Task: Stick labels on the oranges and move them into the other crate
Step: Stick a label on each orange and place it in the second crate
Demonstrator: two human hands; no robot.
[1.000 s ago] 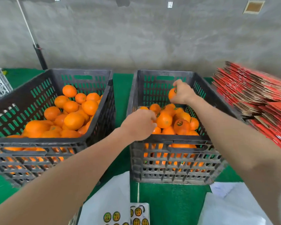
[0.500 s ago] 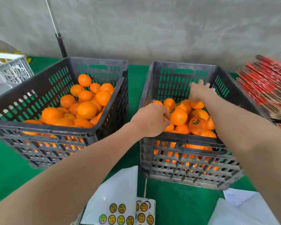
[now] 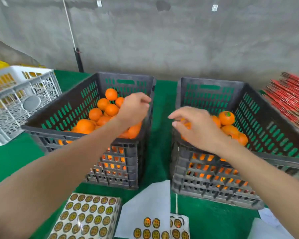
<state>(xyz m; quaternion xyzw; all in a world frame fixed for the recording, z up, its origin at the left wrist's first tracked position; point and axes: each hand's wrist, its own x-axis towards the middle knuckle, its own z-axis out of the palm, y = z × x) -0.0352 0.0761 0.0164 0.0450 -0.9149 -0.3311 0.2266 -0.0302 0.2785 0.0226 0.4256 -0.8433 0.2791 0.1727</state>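
Two black crates stand side by side on green cloth. The left crate (image 3: 41,128) holds unlabelled oranges (image 3: 102,104). The right crate (image 3: 274,156) holds oranges with round labels (image 3: 226,118). My left hand (image 3: 133,107) hovers over the right side of the left crate, fingers loosely curled downward, nothing in it. My right hand (image 3: 195,125) is above the near left corner of the right crate, fingers relaxed and spread, also empty. Label sheets (image 3: 88,218) with round stickers lie in front of the crates, and a partly used sheet (image 3: 150,226) lies beside them.
A white plastic crate (image 3: 16,97) stands at the far left. Stacked red flat cartons (image 3: 290,97) lie at the right edge. A grey wall and a thin black pole (image 3: 78,59) are behind the crates. White paper (image 3: 266,228) lies at the lower right.
My left hand moved from the right crate over to the left crate. My right hand let go of its orange at the back of the right crate and drew back leftward.
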